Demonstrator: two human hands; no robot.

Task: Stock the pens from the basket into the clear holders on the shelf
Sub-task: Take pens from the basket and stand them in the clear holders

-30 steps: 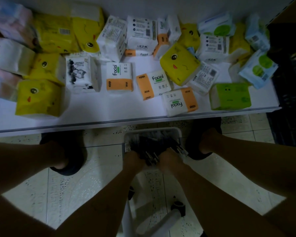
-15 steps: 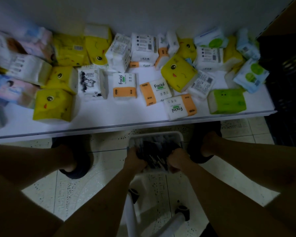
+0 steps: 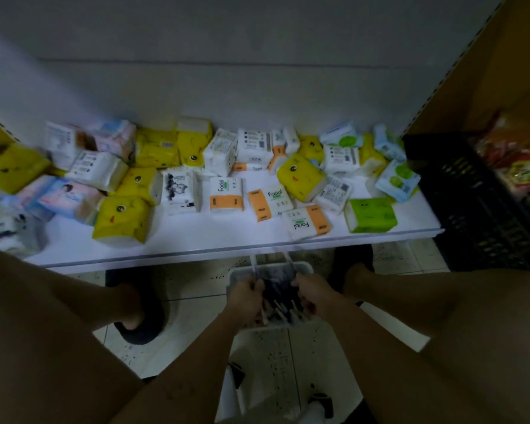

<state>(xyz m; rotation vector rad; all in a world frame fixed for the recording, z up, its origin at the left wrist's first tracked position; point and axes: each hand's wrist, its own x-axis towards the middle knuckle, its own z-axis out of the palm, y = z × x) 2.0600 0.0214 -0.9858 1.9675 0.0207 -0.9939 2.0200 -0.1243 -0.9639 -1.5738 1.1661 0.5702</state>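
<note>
A white basket [image 3: 304, 266] stands on the floor between my feet, just under the shelf's front edge. It holds a dark heap of pens [image 3: 278, 293]. My left hand [image 3: 244, 296] is at the basket's left side and grips a thin pen [image 3: 254, 265] that points up toward the shelf. At the right side my right hand [image 3: 315, 296] grips another pen [image 3: 289, 261]. Both pens are blurred. No clear holders are in view.
The white shelf [image 3: 196, 240] carries several tissue packs, yellow, white-orange and green [image 3: 371, 215]. A black crate [image 3: 471, 203] stands at the right, with red packets beyond it. My black shoes [image 3: 141, 313] flank the basket, and a white chair base [image 3: 312, 411] lies below.
The view has tilted up, showing more of the shelf's back wall. Both hands have risen slightly out of the pen heap, each with a pen now sticking up.
</note>
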